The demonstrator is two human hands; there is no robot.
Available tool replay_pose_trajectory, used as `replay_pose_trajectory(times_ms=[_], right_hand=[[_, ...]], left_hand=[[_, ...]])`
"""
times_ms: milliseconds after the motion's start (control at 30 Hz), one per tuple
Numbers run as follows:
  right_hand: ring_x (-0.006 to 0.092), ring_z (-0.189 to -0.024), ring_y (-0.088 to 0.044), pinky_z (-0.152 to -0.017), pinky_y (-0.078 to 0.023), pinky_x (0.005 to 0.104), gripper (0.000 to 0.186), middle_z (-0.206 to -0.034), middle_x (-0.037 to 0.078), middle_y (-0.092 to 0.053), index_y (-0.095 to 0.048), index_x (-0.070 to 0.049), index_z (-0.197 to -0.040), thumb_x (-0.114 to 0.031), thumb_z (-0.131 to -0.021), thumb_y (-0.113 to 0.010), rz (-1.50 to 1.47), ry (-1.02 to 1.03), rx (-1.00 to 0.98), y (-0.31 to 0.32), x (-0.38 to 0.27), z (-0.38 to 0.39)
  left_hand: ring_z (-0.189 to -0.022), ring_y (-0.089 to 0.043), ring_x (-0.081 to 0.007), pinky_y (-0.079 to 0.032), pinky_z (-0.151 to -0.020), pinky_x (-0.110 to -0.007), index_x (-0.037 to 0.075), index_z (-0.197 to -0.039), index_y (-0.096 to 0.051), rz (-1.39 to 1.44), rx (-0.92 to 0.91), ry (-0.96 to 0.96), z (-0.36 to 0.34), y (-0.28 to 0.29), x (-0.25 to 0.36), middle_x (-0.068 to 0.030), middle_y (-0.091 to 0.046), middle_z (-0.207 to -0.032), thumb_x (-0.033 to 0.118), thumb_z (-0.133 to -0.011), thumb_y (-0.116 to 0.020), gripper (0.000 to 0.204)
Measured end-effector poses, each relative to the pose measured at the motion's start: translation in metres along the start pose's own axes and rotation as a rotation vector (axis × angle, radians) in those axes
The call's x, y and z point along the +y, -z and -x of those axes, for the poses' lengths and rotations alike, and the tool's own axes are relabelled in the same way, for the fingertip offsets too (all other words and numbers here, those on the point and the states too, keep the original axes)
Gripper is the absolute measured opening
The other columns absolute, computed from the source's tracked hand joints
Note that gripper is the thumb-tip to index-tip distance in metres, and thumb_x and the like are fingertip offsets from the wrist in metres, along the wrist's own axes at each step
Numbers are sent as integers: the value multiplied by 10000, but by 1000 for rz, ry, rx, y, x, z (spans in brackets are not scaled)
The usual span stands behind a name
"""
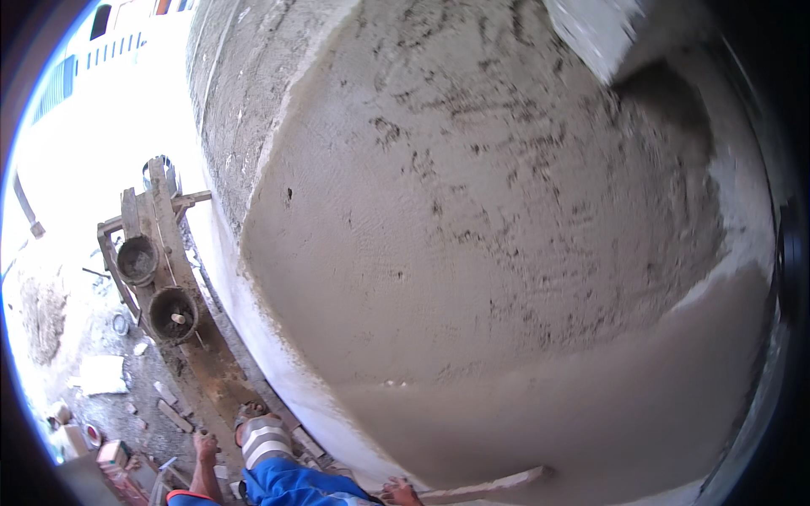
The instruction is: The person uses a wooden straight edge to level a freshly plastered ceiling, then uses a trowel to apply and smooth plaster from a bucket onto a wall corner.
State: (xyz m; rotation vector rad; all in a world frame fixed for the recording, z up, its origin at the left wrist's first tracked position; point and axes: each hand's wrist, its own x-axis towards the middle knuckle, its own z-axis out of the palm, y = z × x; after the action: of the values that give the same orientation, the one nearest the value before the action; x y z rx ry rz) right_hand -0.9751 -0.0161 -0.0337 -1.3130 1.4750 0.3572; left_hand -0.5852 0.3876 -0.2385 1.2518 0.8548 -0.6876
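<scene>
At the lower edge, my right hand [400,490] is closed at the near end of a long wooden straightedge [498,486], whose far end reaches across the bottom of the plastered wall [472,253]. Wet grey plaster covers this wall, smooth along the bottom and left, rough and pitted higher up. My left hand [205,444] hangs beside the plank scaffold [221,371], fingers curled, with nothing visible in them. On the planks stand a bucket of grey mortar [174,315] with a pale handle sticking out, and a second mortar bucket [137,260] farther off.
My foot [251,413] is on the narrow planks, which run along the wall's edge. Below lie a white sack [105,374], wood scraps [175,416] and rubble. A pale block-shaped projection [595,34] juts out at the upper right. Rougher plaster [245,76] borders the left.
</scene>
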Motion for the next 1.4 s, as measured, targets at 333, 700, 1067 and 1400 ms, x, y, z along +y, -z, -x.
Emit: replay_pose_trajectory(times_ms=[333,700,1067,1400], right_hand=[[193,-660,-644,-539,-504,302,334,-811,74,-640,-543,-44,-1170,-217,-893,-612,-429,-157,-29,31,74,58],[158,-593,-571,-497,-455,279,224,-775,56,-607,-577,-67,-1091,-221,-929,-555,-555,-100,62,-8,99,57],[125,-595,-559,-512,-443,255,351,-773,40,-620,-527,-49,-1226,-188,-909,-586,-822,-5,284,-52,107,30],[189,-544,-572,-434,-436,317,506,-771,122,-613,-512,-80,-1293,-169,-829,-692,-1118,-659,427,-208,212,102]], left_hand=[[-704,-617,-248,-534,-463,-406,29,-1222,-441,-294,-227,-45,43,-10,-15,-118,-591,-915,188,-870,-539,398],[-627,-625,-314,-442,-405,-373,105,-1184,-431,-629,-270,-123,63,-35,45,-158,-589,-951,228,-875,-572,361],[-711,-652,-311,-433,-511,-366,145,-1212,-423,-1076,-379,89,95,-131,115,-142,-587,-1053,316,-905,-529,367],[-722,-652,-316,-435,-538,-381,148,-1213,-423,-1589,-361,20,144,-218,155,-143,-586,-1057,306,-897,-523,367]])
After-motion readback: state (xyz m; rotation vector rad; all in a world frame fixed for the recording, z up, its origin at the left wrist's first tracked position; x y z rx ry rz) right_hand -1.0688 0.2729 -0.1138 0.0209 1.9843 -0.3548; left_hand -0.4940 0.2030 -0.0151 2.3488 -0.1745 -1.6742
